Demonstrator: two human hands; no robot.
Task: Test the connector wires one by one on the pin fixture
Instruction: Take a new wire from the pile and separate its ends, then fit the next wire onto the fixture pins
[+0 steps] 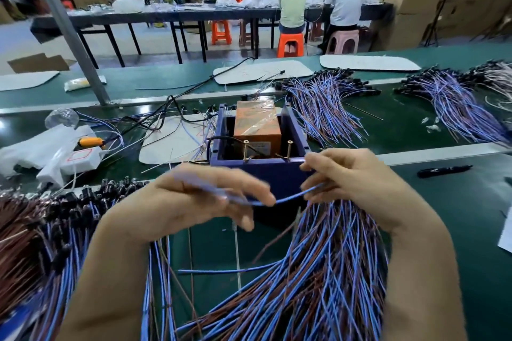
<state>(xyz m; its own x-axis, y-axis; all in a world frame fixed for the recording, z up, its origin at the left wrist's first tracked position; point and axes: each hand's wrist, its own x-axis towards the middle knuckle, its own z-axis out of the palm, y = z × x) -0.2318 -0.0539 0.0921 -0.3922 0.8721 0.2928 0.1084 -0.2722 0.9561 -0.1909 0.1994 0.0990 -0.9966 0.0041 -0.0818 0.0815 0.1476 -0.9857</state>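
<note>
Blue wire strung side to side just short of the pin fixture; left hand, blurred, pinches one end, right hand grips the other in curled fingers; brass pins stand just beyond, right hand nearer.

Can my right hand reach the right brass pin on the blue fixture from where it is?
Probably yes. The right hand sits just beside the blue fixture, nothing lies between it and the right brass pin, though it pinches a blue wire.
</note>
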